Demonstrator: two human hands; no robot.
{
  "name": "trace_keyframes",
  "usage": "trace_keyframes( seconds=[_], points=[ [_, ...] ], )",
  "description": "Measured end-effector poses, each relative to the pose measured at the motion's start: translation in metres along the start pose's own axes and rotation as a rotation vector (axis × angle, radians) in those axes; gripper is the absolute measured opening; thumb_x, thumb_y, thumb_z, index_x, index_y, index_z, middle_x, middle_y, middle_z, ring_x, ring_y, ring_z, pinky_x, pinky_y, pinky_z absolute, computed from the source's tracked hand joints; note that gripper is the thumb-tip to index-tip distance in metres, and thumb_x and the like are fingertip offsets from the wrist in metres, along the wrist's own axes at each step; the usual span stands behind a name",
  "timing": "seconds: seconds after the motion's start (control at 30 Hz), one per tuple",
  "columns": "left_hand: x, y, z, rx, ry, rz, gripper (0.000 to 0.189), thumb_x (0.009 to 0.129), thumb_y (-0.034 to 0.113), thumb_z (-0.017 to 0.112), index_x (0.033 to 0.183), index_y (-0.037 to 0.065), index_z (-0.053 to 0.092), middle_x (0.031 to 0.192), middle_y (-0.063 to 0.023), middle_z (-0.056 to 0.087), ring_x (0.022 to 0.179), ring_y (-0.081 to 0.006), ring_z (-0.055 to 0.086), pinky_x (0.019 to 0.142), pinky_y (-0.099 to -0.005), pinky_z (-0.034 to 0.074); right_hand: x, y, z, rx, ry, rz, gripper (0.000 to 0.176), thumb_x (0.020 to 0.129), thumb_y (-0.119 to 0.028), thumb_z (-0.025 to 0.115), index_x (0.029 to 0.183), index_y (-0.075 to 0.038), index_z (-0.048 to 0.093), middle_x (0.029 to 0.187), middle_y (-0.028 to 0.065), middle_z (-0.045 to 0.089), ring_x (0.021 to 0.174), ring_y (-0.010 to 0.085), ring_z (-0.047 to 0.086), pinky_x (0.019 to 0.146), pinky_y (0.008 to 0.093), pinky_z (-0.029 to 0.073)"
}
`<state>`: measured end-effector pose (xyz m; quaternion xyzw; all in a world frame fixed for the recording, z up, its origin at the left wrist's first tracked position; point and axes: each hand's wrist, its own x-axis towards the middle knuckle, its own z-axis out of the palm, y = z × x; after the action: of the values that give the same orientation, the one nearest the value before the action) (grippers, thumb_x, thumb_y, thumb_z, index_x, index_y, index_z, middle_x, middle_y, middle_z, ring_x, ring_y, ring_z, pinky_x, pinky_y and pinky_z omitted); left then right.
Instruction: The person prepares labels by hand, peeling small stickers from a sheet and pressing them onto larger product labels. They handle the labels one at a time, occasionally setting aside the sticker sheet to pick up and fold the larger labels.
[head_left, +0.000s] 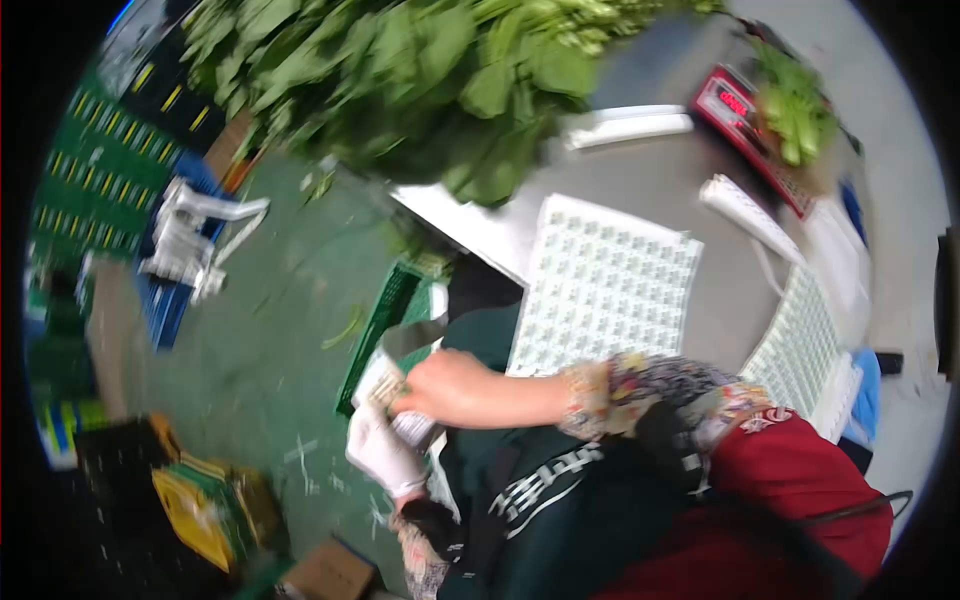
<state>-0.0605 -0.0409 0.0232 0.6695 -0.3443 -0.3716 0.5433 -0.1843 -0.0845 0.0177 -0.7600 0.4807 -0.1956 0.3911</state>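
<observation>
My left hand (385, 455), in a white glove, is closed around a pale packet or sheet (378, 384) with small print, near the green crate. Bare and bent over the same item, my right hand (445, 386) has its fingers pressed together at it; their tips are blurred, and what they pinch is too small to name. A green crate (372, 335) stands just beyond both hands. Beside my right forearm, a sheet of small printed labels (610, 285) lies on the metal table (715, 300).
Leafy greens (400, 70) are heaped at the top. A red scale (745, 125) bears a green bunch (795, 110). A white roll (750, 215) and a second label sheet (800, 340) lie at the right. Yellow crates (195, 510) and a cardboard box (328, 572) stand lower left.
</observation>
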Motion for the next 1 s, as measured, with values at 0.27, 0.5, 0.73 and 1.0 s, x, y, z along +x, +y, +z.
trace_keyframes(
  seconds=[0.27,0.5,0.73,1.0],
  points=[
    [0.008,-0.013,0.006,-0.207,-0.181,-0.156,0.030,0.094,0.025,0.051,0.089,-0.003,0.061,0.081,-0.0063,0.063,0.068,-0.0103,0.058,0.063,-0.0251,0.049,-0.093,0.061,-0.128,0.007,0.378,-0.092,0.020,0.082,-0.018,0.059,0.100,-0.008,0.062,0.094,0.0120,0.060,0.089,0.0300,0.057,0.078,0.0374,0.047],
    [0.008,-0.017,0.019,-0.181,-0.247,-0.244,0.030,0.093,0.024,0.052,0.089,-0.003,0.062,0.080,-0.0064,0.063,0.064,-0.0114,0.058,0.057,-0.0239,0.049,-0.193,0.145,-0.227,-0.492,0.278,0.043,0.028,0.080,-0.011,0.062,0.108,-0.009,0.061,0.101,0.0095,0.062,0.092,0.0278,0.059,0.080,0.0367,0.048],
    [-0.005,0.000,0.075,0.104,-0.472,-0.019,0.020,0.089,0.012,0.054,0.089,-0.006,0.063,0.080,-0.0037,0.064,0.072,-0.0085,0.055,0.067,-0.0246,0.045,-0.193,0.162,-0.230,-0.140,0.230,0.049,0.021,0.079,-0.009,0.064,0.100,-0.006,0.065,0.093,0.0112,0.065,0.085,0.0270,0.062,0.074,0.0339,0.049],
    [0.010,0.003,0.150,0.024,-1.009,0.067,0.029,0.094,0.019,0.051,0.102,-0.006,0.061,0.091,-0.0074,0.065,0.082,-0.0102,0.057,0.076,-0.0232,0.046,-0.178,0.153,-0.228,0.007,0.179,0.159,0.016,0.079,-0.013,0.065,0.093,-0.004,0.064,0.081,0.0076,0.065,0.071,0.0184,0.062,0.065,0.0288,0.047]
  ],
)
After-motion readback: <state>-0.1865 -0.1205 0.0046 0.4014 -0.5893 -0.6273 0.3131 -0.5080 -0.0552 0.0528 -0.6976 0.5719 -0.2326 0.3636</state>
